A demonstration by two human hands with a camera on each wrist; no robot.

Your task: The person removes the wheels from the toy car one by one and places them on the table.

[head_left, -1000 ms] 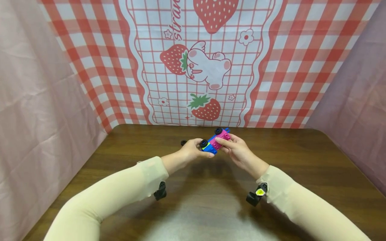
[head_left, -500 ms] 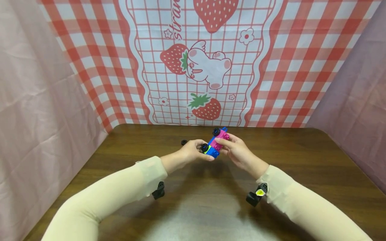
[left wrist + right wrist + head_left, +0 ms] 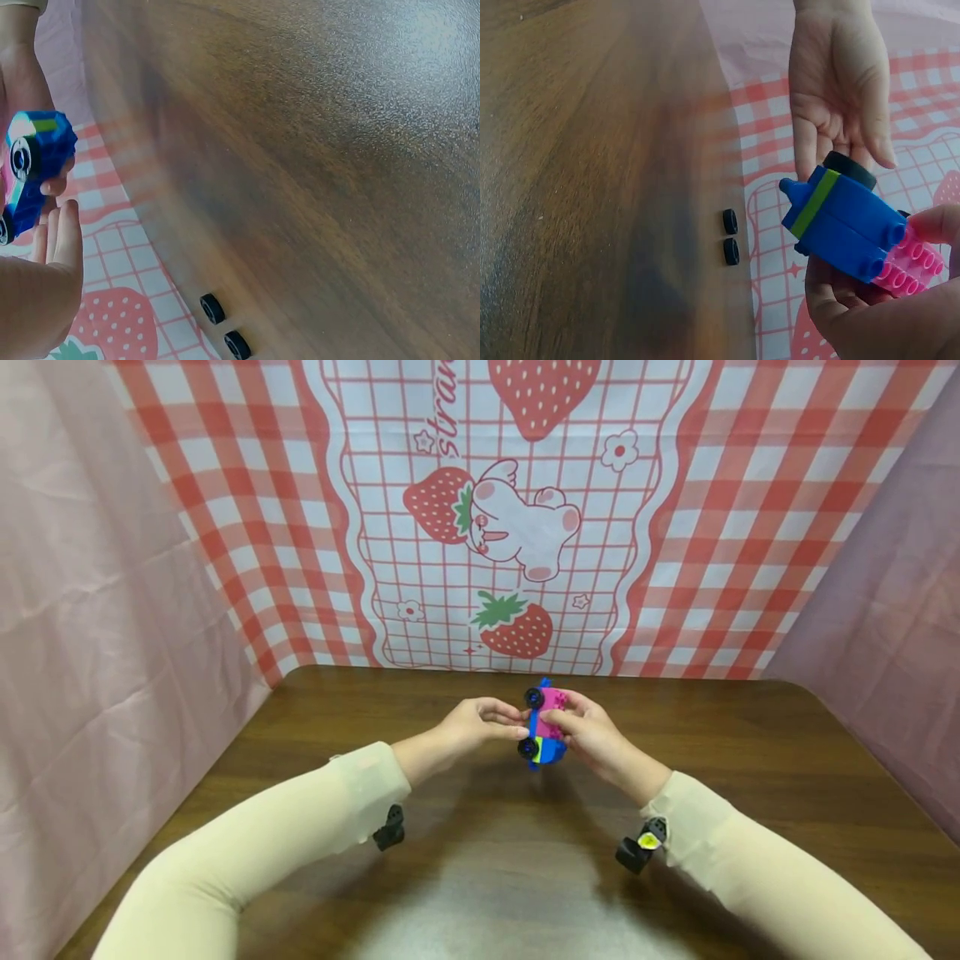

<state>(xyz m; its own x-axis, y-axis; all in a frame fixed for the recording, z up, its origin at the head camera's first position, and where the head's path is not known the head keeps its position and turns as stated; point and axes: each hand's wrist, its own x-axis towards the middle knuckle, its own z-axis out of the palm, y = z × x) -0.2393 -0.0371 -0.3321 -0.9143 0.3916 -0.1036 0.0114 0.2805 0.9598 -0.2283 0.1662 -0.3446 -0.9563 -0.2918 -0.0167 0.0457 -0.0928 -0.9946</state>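
Observation:
My right hand grips a toy brick car with a pink studded top, blue body and lime-green stripe. The car is tipped so that two black wheels on one side face my left hand. That left hand is beside the car, its fingers extended and fingertips right at the wheel side. In the right wrist view the left fingers pass behind a wheel, partly hidden. Two loose black wheels stand near the table's far edge in the left wrist view; the left hand hides them in the head view.
Both arms reach over a brown wooden table. A red-and-white checked strawberry cloth hangs behind its far edge. Pale pink curtains close off the sides. Each wrist wears a black camera.
The right hand has turned the car more upright, with its blue end swinging down and right. The left hand has let go of that end, and its fingers have straightened.

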